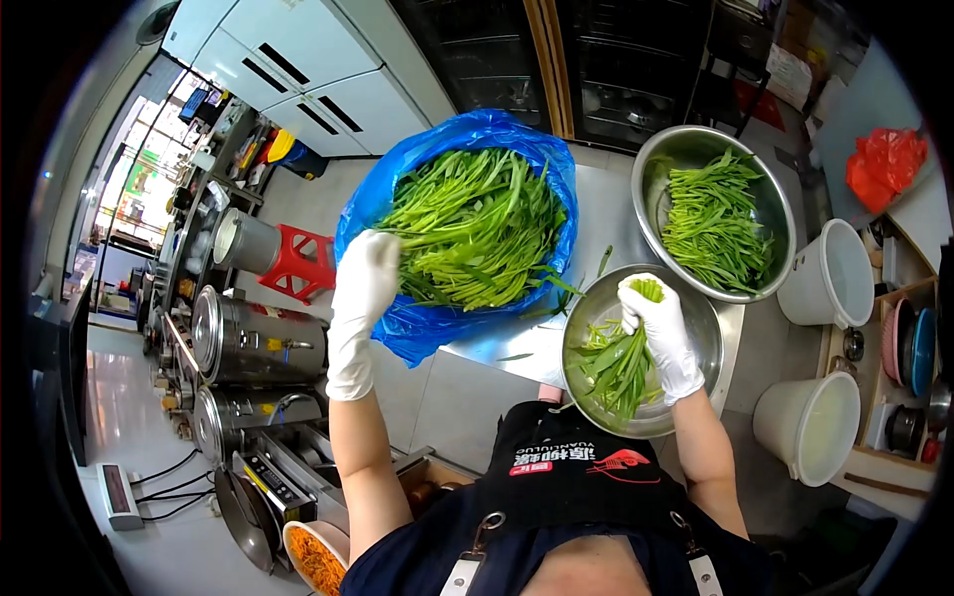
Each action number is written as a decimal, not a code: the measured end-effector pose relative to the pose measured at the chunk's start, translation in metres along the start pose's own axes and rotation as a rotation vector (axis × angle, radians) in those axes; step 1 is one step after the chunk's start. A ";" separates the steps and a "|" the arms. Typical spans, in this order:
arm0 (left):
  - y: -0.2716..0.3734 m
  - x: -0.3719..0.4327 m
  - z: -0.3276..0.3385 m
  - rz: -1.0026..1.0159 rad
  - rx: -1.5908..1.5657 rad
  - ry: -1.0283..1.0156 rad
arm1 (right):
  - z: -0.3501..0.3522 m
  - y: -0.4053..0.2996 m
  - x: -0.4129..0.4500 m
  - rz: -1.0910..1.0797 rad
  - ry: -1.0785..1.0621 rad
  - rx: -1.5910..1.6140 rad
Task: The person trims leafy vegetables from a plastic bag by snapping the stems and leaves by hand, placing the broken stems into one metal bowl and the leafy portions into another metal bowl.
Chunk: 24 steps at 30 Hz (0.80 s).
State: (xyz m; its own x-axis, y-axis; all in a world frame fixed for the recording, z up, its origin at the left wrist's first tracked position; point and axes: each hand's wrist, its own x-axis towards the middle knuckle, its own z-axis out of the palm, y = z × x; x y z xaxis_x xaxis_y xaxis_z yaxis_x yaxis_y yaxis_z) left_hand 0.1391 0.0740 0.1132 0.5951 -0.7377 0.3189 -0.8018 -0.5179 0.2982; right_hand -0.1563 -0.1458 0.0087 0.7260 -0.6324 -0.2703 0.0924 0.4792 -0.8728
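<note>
A blue plastic bag (410, 331) stands open, heaped with leafy green stalks (477, 223) that look like water spinach. At the bag's left side, my left hand (369, 272) in a white glove has its fingers closed around some stalk ends. My right hand (656, 324), also gloved, grips a bundle of cut stalks (618, 369). Their stem ends poke up above the fist, and the leaves hang into a steel bowl (704, 328). Loose cut pieces lie in that bowl. Behind it, a larger steel basin (654, 182) contains a pile of cut greens (715, 223).
Bag and bowls rest on a steel table (533, 361), with stray leaves on it. White buckets (771, 417) stand to the right. Left are a red plastic stool (298, 264), steel cylindrical pots (257, 335) and a tub of orange shreds (317, 555). A white cabinet (291, 45) stands behind.
</note>
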 end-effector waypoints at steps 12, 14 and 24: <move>-0.032 -0.044 -0.030 -0.413 -0.463 0.216 | 0.014 -0.007 0.013 0.012 -0.105 -0.130; -0.035 -0.047 -0.031 -0.439 -0.529 0.305 | 0.020 -0.010 0.014 0.002 -0.097 -0.153; -0.018 -0.063 -0.036 -0.477 -0.569 0.300 | 0.037 -0.016 0.013 -0.057 -0.116 -0.289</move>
State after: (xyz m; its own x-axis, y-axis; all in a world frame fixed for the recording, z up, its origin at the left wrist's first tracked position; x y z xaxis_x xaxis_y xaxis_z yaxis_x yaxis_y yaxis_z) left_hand 0.1184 0.1455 0.1201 0.9208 -0.3024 0.2462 -0.3549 -0.3881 0.8506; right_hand -0.1227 -0.1392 0.0342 0.7997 -0.5716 -0.1840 -0.0502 0.2417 -0.9691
